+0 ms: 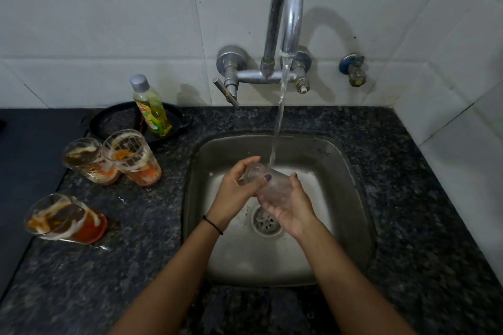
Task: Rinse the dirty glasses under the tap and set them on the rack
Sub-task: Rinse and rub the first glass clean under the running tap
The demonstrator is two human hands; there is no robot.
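A clear glass (273,185) lies tilted over the steel sink (345,171), its mouth toward the upper left. My left hand (236,190) grips it near the rim, thumb across the side. My right hand (292,205) cups its base from below. Water runs from the chrome tap (288,8) in a thin stream that lands on the glass. Three dirty glasses stand on the counter to the left, smeared with orange and white residue: two side by side (87,160) (133,156) and one nearer me (64,219). No rack is in view.
A yellow dish-soap bottle (151,106) leans in a black pan (114,122) behind the dirty glasses. The tap lever (227,92) sticks out over the dark granite counter (408,198). A wall valve (353,69) sits at the right. The drain (265,221) lies under my hands.
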